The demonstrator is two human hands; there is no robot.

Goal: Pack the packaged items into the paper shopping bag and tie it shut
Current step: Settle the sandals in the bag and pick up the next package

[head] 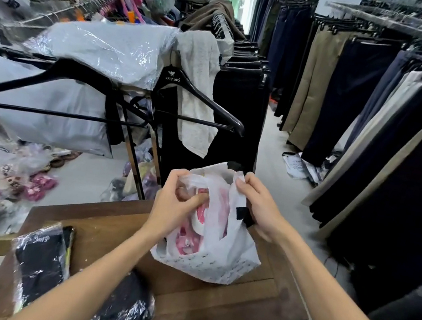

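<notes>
Here both hands' fingers pinch the white bag [216, 260] handles on the wooden table [209, 303], two wrapped dark packages [41, 263] nearby.

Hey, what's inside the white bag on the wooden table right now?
Inside the white bag, a pink-and-white packaged item shows through the opening. The left hand and the bag's walls cover the rest, so anything else inside is hidden.

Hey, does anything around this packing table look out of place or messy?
Yes. Papers lie scattered on the floor under the trouser rack, and wrapped garments are heaped on the floor left of the wooden table. The white bag itself looks intact.
</notes>
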